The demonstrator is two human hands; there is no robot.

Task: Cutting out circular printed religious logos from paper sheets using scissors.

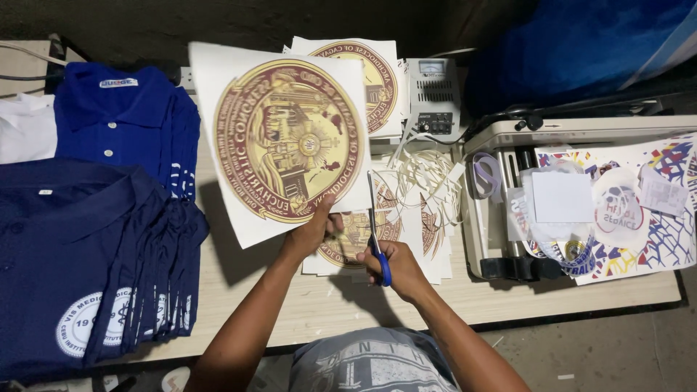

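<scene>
My left hand (314,231) holds up a white sheet (284,134) printed with a large round gold and maroon emblem, pinching its lower right edge. My right hand (396,267) grips blue-handled scissors (375,229), blades pointing up along the sheet's right edge. Beneath my hands lie more sheets (417,232) with the same emblem. A tangle of thin white paper strips (428,178) sits just right of the scissors.
Stacks of dark blue polo shirts (87,254) and lighter blue ones (127,120) cover the table's left. Another emblem sheet (381,80) and a grey box-shaped device (433,98) stand at the back. A machine (508,210) at right carries colourful printed sheets (639,210).
</scene>
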